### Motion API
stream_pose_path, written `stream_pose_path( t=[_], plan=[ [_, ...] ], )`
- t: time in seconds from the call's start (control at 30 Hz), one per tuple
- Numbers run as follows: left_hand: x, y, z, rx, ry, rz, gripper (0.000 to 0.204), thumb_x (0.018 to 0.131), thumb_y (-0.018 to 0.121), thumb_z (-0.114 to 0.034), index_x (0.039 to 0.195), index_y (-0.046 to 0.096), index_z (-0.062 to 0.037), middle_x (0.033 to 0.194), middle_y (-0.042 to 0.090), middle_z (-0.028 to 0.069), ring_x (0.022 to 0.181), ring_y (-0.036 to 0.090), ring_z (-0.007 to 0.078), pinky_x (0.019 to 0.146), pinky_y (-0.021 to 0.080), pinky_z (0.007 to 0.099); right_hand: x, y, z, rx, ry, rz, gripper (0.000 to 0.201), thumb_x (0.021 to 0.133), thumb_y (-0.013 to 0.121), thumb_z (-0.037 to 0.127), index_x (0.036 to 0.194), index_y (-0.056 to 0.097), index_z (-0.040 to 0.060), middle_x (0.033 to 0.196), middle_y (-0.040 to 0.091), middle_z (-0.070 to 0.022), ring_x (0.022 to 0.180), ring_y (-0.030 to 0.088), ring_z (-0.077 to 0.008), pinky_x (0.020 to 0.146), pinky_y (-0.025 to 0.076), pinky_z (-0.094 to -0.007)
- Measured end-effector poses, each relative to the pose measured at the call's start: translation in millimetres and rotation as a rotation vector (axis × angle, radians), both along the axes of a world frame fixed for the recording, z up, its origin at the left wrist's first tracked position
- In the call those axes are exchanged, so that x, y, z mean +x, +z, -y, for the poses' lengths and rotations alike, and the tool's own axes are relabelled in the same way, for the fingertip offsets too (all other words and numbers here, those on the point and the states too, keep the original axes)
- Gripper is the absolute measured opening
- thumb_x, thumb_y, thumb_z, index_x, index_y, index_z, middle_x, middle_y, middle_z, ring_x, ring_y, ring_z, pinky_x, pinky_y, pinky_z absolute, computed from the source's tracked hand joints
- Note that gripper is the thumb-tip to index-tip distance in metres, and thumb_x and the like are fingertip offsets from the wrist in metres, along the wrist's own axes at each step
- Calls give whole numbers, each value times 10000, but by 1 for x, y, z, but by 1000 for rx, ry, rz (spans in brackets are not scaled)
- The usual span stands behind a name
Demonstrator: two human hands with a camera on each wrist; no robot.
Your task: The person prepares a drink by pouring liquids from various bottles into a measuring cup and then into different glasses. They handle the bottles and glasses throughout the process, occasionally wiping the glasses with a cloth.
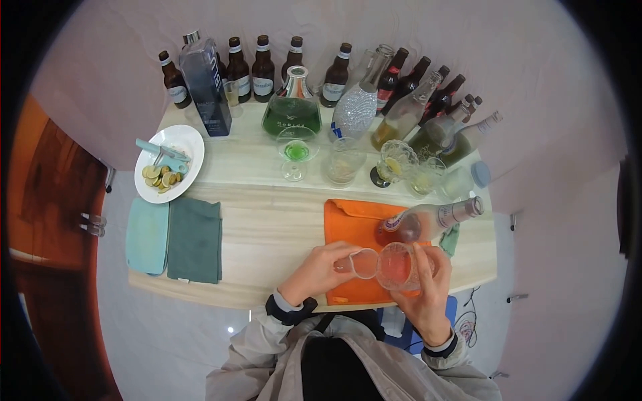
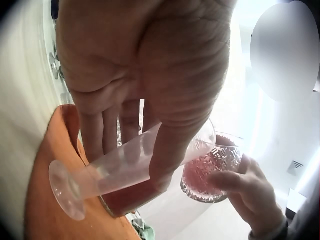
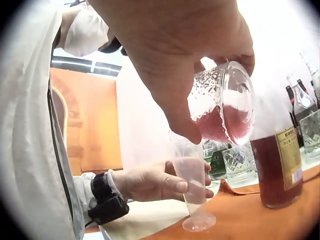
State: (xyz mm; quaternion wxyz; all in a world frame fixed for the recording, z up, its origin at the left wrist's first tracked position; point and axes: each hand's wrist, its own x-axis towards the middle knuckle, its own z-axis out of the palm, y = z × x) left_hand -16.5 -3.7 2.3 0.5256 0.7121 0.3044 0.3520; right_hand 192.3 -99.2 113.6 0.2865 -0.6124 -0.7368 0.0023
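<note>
My left hand (image 1: 317, 270) pinches a slim footed glass (image 2: 115, 167), which leans with its mouth against the rim of a textured glass. That textured glass (image 3: 220, 102), tilted and holding pink-red liquid, is gripped by my right hand (image 1: 428, 287). In the right wrist view the slim glass (image 3: 192, 185) looks cloudy pinkish; how much liquid it holds I cannot tell. Under both hands lies an orange cloth (image 1: 341, 227). Just beyond the textured glass stands a bottle of reddish liquid (image 3: 276, 170).
Brown bottles (image 1: 263, 73), a green decanter (image 1: 291, 117) and several glasses (image 1: 344, 164) line the table's back. At left are a white plate (image 1: 194, 144) with lime slices, a light-blue board (image 1: 147, 234) and a dark green cloth (image 1: 194, 240). A small green cloth (image 1: 450, 240) lies right.
</note>
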Motion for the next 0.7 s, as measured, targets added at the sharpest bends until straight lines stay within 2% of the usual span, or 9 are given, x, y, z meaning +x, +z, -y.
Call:
stream_pose_path(
  t=[0.27,0.53,0.7],
  plan=[
    [0,-1,0,-1,-1,45,463,803,838,-46,1241,694,-4,1128,734,154,994,733,307,851,583,363,-7,12,-5,-17,14,116,982,508,897,-9,1435,577,47,1294,556,-216,1185,556,-417,1013,441,-501],
    [-1,3,0,-42,3,35,446,795,825,-25,1220,694,-3,1140,741,137,1033,735,300,854,591,359,-10,24,-11,-42,72,235,969,560,893,30,1467,554,60,1299,537,-206,1198,547,-429,1014,424,-529],
    [2,-6,1,-16,-4,109,457,792,795,26,1236,694,-15,1101,739,121,988,733,284,835,598,364,-11,29,-16,-44,105,319,929,601,893,96,1466,557,59,1298,538,-203,1214,543,-423,1014,421,-539]
  ],
)
